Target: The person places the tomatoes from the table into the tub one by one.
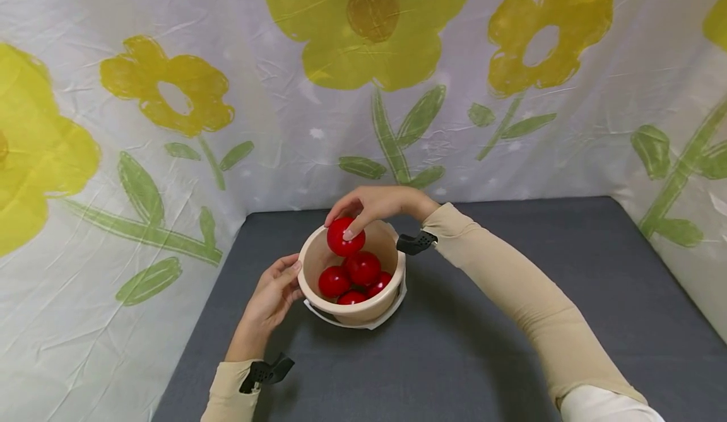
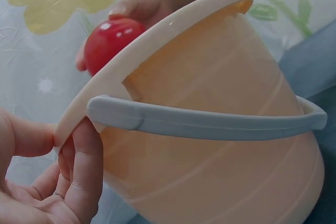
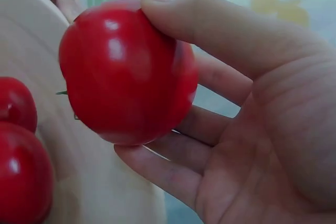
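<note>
A cream-coloured bucket (image 1: 363,311) stands on the dark table, its pale grey handle (image 2: 210,124) folded down along the outside. Between thumb and fingertips my left hand (image 1: 274,296) pinches the bucket's rim at its left side. My right hand (image 1: 377,204) holds a shiny red tomato (image 1: 346,237) at the bucket's mouth, with the thumb on one side and the fingers on the other. A bit of green stem shows on that tomato in the right wrist view. Several more red tomatoes (image 1: 362,268) lie inside the bucket, partly covering one another.
The dark grey tabletop (image 1: 454,359) spreads around the bucket. Behind it hangs a pale cloth (image 1: 295,151) printed with yellow flowers and green leaves, which also runs along the left and right sides. A black strap (image 1: 417,243) sits on the right wrist.
</note>
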Demonstrator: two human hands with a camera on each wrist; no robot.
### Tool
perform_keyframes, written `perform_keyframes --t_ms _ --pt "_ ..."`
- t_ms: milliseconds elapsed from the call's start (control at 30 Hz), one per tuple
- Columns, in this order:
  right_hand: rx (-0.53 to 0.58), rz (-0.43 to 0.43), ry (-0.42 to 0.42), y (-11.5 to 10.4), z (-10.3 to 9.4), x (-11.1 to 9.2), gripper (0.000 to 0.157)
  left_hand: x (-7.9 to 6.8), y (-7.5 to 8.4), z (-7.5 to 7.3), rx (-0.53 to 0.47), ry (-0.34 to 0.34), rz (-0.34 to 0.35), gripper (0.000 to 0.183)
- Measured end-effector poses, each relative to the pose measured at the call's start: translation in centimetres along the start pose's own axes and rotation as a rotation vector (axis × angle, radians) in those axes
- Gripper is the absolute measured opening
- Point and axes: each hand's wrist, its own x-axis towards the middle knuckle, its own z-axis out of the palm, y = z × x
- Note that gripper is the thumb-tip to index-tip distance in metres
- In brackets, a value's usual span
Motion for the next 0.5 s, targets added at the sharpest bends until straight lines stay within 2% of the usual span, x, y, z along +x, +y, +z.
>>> perform_keyframes --t_ms 267,400,500 --pt "-0.024 0.004 -0.094 0.4 1.1 2.9 0.05 0.2 -0.1 -0.1 0.004 -0.002 -0.001 0.032" --pt "0.012 0.035 -0.124 0.7 1.8 3.6 0.047 0.3 -0.3 -0.2 0.001 -0.006 0.003 0.031" --pt "0.177 0.114 -0.147 0.8 2.6 3.8 0.047 0.3 -0.4 -0.3 0.001 -0.003 0.001 0.031"
